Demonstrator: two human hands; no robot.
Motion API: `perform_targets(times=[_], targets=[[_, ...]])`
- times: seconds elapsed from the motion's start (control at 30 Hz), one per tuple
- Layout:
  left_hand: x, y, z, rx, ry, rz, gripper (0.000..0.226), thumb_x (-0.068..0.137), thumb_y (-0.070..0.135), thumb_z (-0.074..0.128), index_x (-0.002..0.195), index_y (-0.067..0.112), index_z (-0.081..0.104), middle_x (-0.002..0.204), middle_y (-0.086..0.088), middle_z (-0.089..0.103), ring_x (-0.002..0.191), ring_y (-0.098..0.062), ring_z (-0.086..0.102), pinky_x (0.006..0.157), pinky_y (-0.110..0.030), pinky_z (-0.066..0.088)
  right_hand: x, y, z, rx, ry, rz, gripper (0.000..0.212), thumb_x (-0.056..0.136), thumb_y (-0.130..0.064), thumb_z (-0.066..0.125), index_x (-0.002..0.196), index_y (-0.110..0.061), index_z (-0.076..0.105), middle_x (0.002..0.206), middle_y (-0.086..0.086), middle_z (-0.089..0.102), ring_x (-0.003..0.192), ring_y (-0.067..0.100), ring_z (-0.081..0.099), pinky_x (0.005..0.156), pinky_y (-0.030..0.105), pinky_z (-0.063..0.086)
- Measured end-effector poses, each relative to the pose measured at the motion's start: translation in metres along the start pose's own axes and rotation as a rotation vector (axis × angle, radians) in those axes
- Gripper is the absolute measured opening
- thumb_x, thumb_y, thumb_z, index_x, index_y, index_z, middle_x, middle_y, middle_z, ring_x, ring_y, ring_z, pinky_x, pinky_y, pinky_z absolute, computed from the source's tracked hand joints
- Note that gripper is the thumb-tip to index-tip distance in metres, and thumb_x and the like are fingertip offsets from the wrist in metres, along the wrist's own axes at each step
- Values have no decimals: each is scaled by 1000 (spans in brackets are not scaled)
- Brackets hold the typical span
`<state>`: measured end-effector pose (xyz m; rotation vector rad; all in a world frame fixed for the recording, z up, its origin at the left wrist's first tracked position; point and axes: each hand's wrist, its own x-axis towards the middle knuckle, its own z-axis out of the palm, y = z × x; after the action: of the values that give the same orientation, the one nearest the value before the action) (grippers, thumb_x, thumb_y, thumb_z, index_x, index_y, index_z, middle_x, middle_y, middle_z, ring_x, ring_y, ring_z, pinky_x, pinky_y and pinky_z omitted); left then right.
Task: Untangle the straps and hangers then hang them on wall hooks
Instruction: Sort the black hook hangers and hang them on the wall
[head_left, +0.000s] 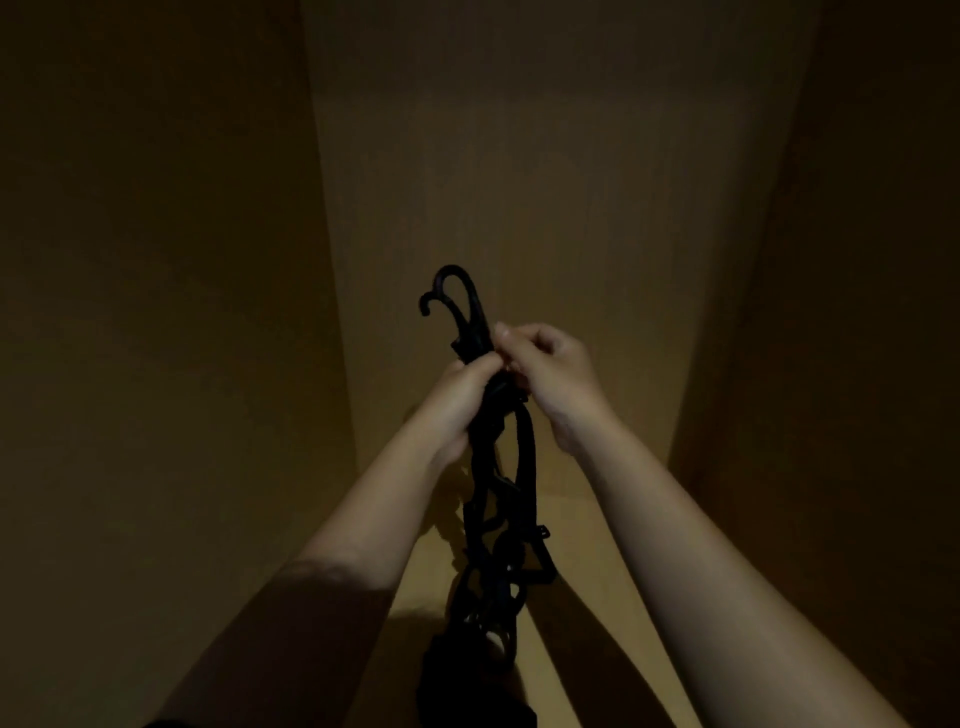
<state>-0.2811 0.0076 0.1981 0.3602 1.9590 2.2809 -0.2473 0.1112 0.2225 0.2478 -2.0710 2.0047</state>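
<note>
- The black bundle of straps and hangers (522, 467) hangs in the middle, with its long axis running from 12 to 6 o'clock.
- Its two hooks (457, 291) stand at the 12 o'clock end and curl over toward 9 o'clock.
- The left hand (462, 400) is curled round the bundle from 9 o'clock.
- The right hand (545, 374) pinches it from 3 o'clock, just below the hooks.
- Both hands touch in front of a dim tan wall (519, 156).

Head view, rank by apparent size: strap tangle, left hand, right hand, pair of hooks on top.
1. strap tangle, largest
2. right hand and left hand, which look about alike, so they are not ranked
3. pair of hooks, smallest
</note>
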Motion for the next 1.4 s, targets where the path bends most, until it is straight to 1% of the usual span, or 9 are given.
perform_targets(times=[0.1,0.23,0.43,0.73,0.9,1.0,1.13,1.23,1.4], targets=[[0,-8,-7,-141,50,-46,51,80,42,66,115,9,53,101,-10,66,91,-17,66,84,-30,53,-21,37,-5,-46,-82,61,36,86,-38,58,115,-17,57,106,-9,61,99,5,56,72,12,40],[-2,-10,-6,-421,178,-48,30,88,34,58,110,14,52,63,3,53,59,-9,59,58,-22,54,-55,87,-13,-33,66,136,29,88,-30,58,114,-17,51,97,-13,51,86,-2,48,62,5,38],[5,-22,-6,-518,288,-56,38,88,35,60,118,14,50,63,4,53,60,-10,57,60,-23,51,-91,156,-3,-163,144,173,11,87,-1,50,75,-4,52,73,7,48,67,15,44,52,10,34],[3,-51,-3,-571,312,-147,28,88,35,59,107,14,55,66,3,50,61,-11,55,55,-23,51,-81,154,-3,-121,86,235,9,89,-6,50,88,-9,58,84,7,55,76,16,51,63,20,42],[-1,-59,-3,-605,368,-158,17,89,32,59,89,15,56,67,2,50,62,-12,53,60,-24,49,-89,168,-7,-151,243,111,26,87,-4,43,64,-16,45,73,9,49,69,24,47,66,36,38],[-3,-61,-2,-623,397,-160,14,90,31,57,89,17,55,71,1,50,64,-13,53,63,-25,48,-102,174,-3,-333,26,49,20,79,-22,41,60,-21,46,66,10,51,65,28,49,62,39,40],[-4,-65,0,-651,415,-171,13,90,31,57,89,19,54,72,1,51,64,-13,53,62,-26,48,-105,179,1,-664,-178,114,24,86,-25,43,98,-16,62,93,12,66,86,29,60,71,37,46],[-4,-69,-4,-632,424,-161,12,89,32,58,90,20,54,74,1,52,67,-13,55,64,-26,49,-100,183,-5,-752,-127,262,47,89,-17,47,135,-11,40,118,14,62,106,31,58,78,30,46],[-5,-76,-10,-612,437,-169,18,89,34,57,96,17,55,72,2,53,66,-12,56,68,-26,51,-93,190,-8,-779,-53,341,32,88,-15,48,118,-5,53,112,17,61,98,31,59,72,30,45]])
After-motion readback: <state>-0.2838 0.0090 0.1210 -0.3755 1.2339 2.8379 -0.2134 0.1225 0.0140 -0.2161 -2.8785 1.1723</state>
